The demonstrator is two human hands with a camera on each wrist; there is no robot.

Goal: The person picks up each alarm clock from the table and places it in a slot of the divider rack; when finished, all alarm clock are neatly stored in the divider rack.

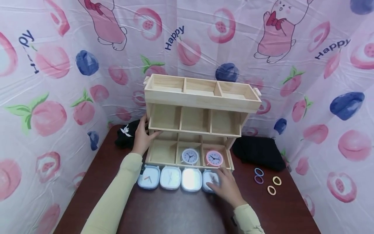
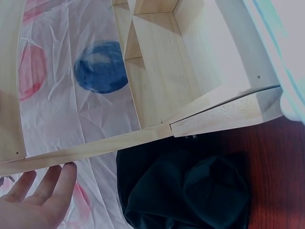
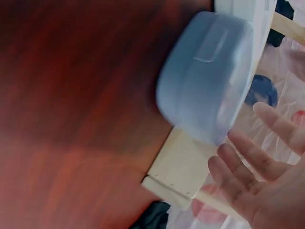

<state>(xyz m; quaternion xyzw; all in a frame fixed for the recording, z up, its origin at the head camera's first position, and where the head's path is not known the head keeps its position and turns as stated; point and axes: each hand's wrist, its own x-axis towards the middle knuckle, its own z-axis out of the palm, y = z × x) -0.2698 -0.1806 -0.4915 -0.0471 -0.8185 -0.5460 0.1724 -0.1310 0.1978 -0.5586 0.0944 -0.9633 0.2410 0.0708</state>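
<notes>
Head view, nearest first: two pale yellow sleeves [image 1: 112,198] reach over the dark red table [image 1: 166,214]. The right hand [image 1: 229,187] is open, fingers loosely spread, at the right end of a row of four square clocks. It overlaps the end clock [image 1: 208,177], a blue one; the right wrist view shows fingertips at that clock's edge, though blur makes it hard to say whether they touch. Beside it, the third clock [image 1: 191,179] has a face washed out by glare, then come a whitish clock [image 1: 170,177] and, at the left end, a pale blue clock [image 1: 149,177].

To the right lie four small rings [image 1: 271,190] in blue, purple, yellow and peach. Just behind the row stands a three-level wooden shelf [image 1: 201,100]. On its bottom level, a round white clock [image 1: 190,156] sits upright in the middle compartment and a pink clock [image 1: 214,158] in the right one. The left hand [image 1: 142,139] holds the shelf's left side, thumb in front and fingers along the outside.

Farther back, a black bundle [image 1: 127,133] with a white bow lies left of the shelf, and a flat black cloth [image 1: 258,152] right of it. Behind everything hangs a peach-print curtain [image 1: 190,52].
</notes>
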